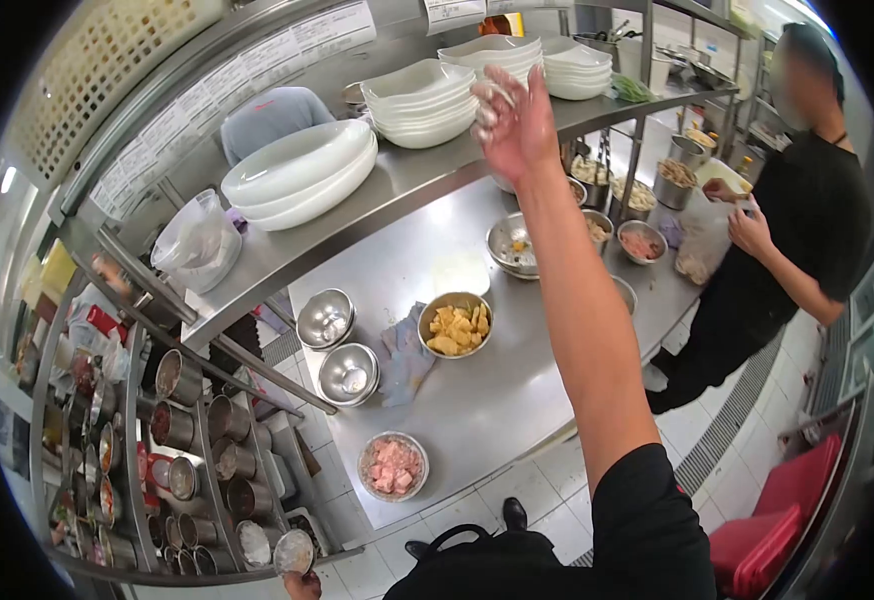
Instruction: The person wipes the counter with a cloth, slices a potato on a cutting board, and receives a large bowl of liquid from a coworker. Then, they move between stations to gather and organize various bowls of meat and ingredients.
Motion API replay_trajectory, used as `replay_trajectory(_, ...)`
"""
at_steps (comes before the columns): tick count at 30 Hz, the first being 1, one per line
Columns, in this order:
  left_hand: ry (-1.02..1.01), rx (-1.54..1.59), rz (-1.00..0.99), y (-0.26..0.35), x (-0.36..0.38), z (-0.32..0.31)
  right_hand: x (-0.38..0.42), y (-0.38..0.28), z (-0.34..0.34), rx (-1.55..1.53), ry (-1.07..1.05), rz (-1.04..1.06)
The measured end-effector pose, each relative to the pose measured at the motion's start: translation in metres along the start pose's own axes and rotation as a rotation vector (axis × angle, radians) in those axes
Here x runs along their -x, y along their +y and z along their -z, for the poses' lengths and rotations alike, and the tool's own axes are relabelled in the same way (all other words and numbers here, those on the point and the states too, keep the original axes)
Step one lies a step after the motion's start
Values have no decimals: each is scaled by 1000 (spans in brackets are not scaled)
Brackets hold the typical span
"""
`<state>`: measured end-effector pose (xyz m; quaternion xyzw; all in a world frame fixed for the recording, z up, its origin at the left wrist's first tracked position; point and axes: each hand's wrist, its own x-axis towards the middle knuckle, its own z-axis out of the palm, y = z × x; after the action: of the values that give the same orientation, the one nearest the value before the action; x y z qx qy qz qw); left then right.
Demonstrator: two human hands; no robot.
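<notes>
My right hand is raised high in front of the stacked white bowls on the shelf. Its fingers are loosely curled and apart from the thumb, with a whitish coating on them. At the bottom edge, my left hand grips a small bowl with pale contents, beside the rack. Below on the steel table are a bowl of raw pink meat chunks and a metal bowl of yellow pieces. Two metal bowls sit next to a bluish cloth.
The overhead shelf carries white oval dishes and a clear plastic tub. A rack of metal containers stands at left. A co-worker handles a plastic bag at right, near several food bowls. Red bins are lower right.
</notes>
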<state>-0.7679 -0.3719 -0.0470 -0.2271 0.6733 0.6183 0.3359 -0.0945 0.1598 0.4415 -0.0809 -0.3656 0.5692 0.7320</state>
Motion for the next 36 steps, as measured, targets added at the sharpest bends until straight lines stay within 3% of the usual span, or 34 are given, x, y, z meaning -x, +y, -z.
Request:
replay_trajectory(9, 130, 10, -22, -2, 46, 9, -101, -24, 8, -281, -20, 73)
replay_trajectory(11, 146, -4, -22, -3, 50, 8, -110, -19, 20, -302, -156, 27)
replay_trajectory(15, 178, -18, -23, -4, 58, 6, -87, -32, 11, -336, -98, 45)
replay_trajectory(24, 40, -20, -104, -6, 62, -18, -78, -39, 22, -351, -295, 61)
replay_trajectory(36, 47, 17, -84, -9, 57, -18, -76, -42, 20, -160, -129, 57)
